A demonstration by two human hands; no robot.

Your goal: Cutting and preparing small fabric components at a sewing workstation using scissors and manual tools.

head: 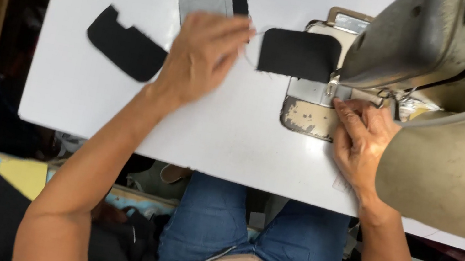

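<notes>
The person sits at a white table [92, 93] with a sewing machine [450, 54], and I think they are setting a black fabric piece [299, 54] in place by the needle, so the next move needs it lined up flat and straight. The left hand [201, 55] reaches far out, palm down, fingers bent near the left edge of that piece, but I cannot tell if it grips it. The right hand [361, 140] rests loosely open on the worn metal plate [305, 115], fingertips by the needle, holding nothing, and another black piece [126, 45] lies off to the left.
</notes>
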